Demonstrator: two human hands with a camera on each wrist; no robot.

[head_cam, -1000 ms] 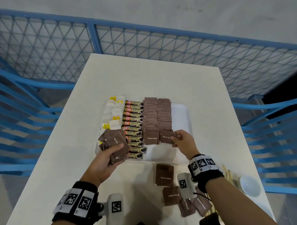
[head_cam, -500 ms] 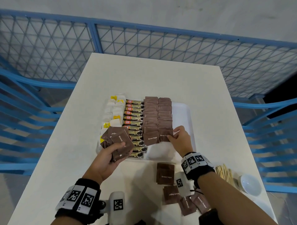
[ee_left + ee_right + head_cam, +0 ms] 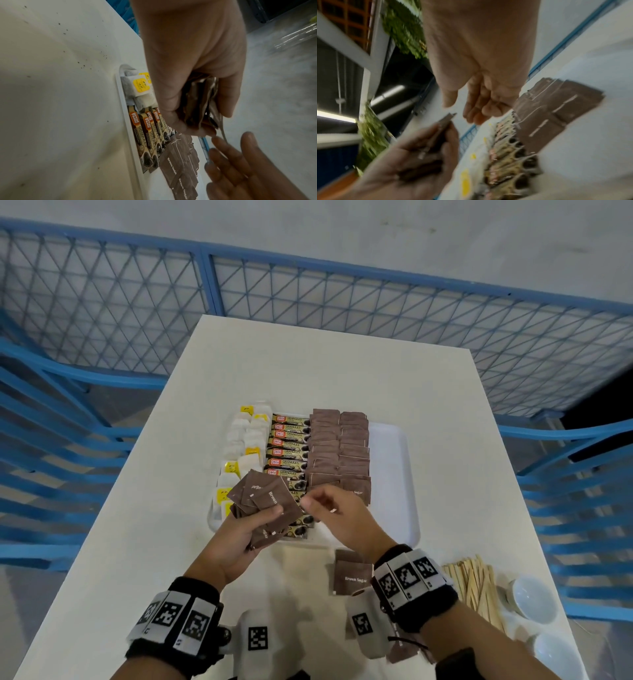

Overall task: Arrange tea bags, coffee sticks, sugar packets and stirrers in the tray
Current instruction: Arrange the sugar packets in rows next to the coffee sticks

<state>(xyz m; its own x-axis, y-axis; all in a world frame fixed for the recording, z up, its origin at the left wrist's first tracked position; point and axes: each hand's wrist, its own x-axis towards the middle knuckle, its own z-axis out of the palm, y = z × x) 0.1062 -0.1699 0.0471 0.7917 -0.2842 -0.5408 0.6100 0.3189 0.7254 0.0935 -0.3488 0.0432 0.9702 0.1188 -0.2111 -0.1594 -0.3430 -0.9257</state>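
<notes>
1. Your left hand (image 3: 239, 537) grips a fanned stack of brown sugar packets (image 3: 265, 496) above the near-left corner of the white tray (image 3: 394, 460).
2. Your right hand (image 3: 342, 517) hangs just beside that stack, fingers loosely spread and holding nothing.
3. The packets look light, thin and floppy, probably slick against each other. Pinch the top one by its free edge and peel it off.
4. Two sugar columns fill the tray's middle, right of the coffee sticks (image 3: 287, 445); more packets (image 3: 352, 575) and the wooden stirrers (image 3: 474, 585) wait on the table.
</notes>
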